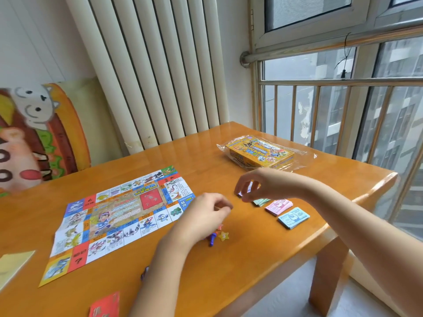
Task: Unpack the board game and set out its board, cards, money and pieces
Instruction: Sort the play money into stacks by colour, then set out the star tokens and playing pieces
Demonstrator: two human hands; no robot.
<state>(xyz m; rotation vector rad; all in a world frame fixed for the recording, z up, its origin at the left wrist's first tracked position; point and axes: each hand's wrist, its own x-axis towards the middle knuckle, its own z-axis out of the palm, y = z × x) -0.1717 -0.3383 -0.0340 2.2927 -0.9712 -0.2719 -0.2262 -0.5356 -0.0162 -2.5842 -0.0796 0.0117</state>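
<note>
The board is laid flat on the left half of the table. To its right a row of money stacks is set out, and the pieces are found nearer, between board and row. The box is placed behind the row, toward the far right corner. A card is left at the near edge.

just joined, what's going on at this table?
A person is setting out a board game on the wooden table. The board lies unfolded at the left. The right hand pinches a small wad of notes next to the green stack, pink stack and blue stack of money. The left hand hovers curled by the board's edge; whether it holds anything is unclear. A blue pawn and yellow star lie near its wrist. The box sits in plastic wrap at the far side.
</note>
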